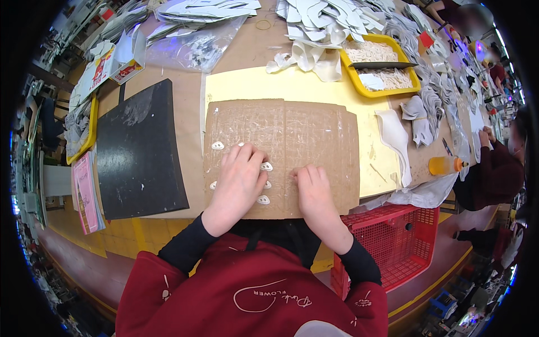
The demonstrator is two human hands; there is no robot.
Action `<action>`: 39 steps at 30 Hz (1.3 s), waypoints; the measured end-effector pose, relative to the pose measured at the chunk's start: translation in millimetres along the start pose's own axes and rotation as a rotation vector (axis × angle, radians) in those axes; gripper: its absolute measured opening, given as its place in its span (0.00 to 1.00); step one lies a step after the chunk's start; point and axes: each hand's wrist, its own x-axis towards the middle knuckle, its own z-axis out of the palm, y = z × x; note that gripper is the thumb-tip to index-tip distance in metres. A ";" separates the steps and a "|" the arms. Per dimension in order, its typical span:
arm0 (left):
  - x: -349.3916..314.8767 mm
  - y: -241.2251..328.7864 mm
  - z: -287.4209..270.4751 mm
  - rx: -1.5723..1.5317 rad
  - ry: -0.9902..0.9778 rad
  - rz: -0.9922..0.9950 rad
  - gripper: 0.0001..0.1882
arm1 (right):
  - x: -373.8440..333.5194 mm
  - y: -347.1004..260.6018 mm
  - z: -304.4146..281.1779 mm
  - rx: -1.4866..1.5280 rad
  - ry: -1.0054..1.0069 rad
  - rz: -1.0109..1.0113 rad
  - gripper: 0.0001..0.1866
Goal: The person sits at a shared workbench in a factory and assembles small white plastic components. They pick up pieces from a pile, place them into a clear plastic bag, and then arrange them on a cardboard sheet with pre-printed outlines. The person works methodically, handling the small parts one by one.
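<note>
A brown cardboard sheet point(320, 129) with a seam down its middle lies in front of me, glossy with dried streaks. Several small white oval pieces with dark holes, such as one white piece point(263, 200), are spread over its left half. My left hand point(238, 177) rests among them, fingers bent and drawn together, its thumb beside another white piece point(266, 167). On the right half, my right hand point(313, 190) has its fingertips pinched just above the cardboard. Whatever either hand holds is hidden or too small to name.
A black board point(140, 151) lies left of the cardboard, beside a pink booklet point(85, 194). Behind right stands a yellow tray point(359, 84) of small pale pieces, a dark blade across it. An orange bottle point(443, 165) and a red basket point(412, 247) are at right. Other people work farther right.
</note>
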 end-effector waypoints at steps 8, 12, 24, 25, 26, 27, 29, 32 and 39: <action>-0.1 -0.2 -2.1 0.053 -0.052 -0.008 0.10 | -0.4 -3.5 -21.6 0.131 0.183 0.080 0.08; 3.9 -1.9 -0.7 0.030 -0.092 -0.021 0.11 | -1.2 -3.4 -16.6 0.029 0.072 0.023 0.10; 3.6 0.6 3.5 0.069 -0.078 -0.032 0.12 | -10.4 10.5 12.8 -0.032 0.267 -0.046 0.06; 3.5 0.7 4.0 0.080 -0.074 -0.036 0.13 | -11.1 10.7 10.8 0.053 0.335 -0.019 0.06; 3.4 0.8 4.6 0.090 -0.070 -0.040 0.14 | -11.5 11.0 7.8 0.145 0.428 -0.040 0.06; 3.1 0.8 5.0 0.093 -0.063 -0.035 0.14 | -12.1 12.6 1.2 0.212 0.437 0.090 0.05; 2.4 0.9 6.0 0.095 -0.062 -0.037 0.14 | -13.7 14.9 -14.1 0.374 0.527 0.236 0.04; 2.1 0.8 7.1 0.101 -0.053 -0.031 0.14 | -11.2 12.4 -24.6 0.276 0.389 0.130 0.07; 1.5 0.1 6.8 0.109 -0.043 -0.028 0.14 | -7.0 4.5 -2.5 -0.055 0.062 -0.121 0.13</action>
